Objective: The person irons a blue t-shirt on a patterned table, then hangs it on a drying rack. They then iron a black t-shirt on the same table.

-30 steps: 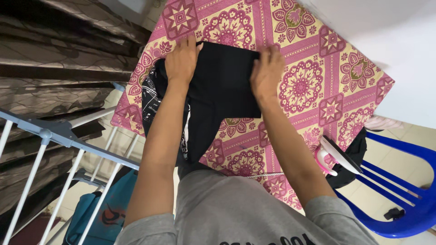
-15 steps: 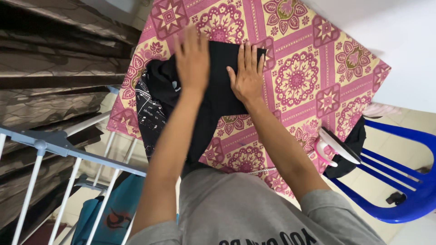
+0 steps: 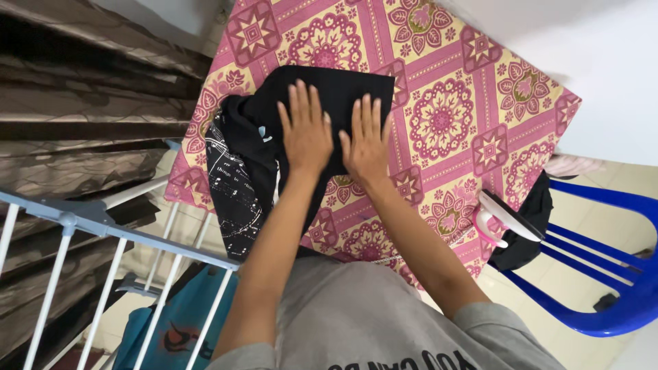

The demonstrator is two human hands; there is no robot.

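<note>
On the patterned table (image 3: 473, 103), left hand (image 3: 305, 130) and right hand (image 3: 367, 140) press flat, open-palmed, gripping nothing, on the black garment (image 3: 329, 85) trailing toward the person.

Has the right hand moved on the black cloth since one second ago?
Yes. The right hand slid from the black cloth's outer edge toward the left hand, judged against the patterned table cover.

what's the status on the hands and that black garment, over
Left hand and right hand flat, palms down on black garment. Garment on pink patterned cloth. Nothing blocking.
</note>
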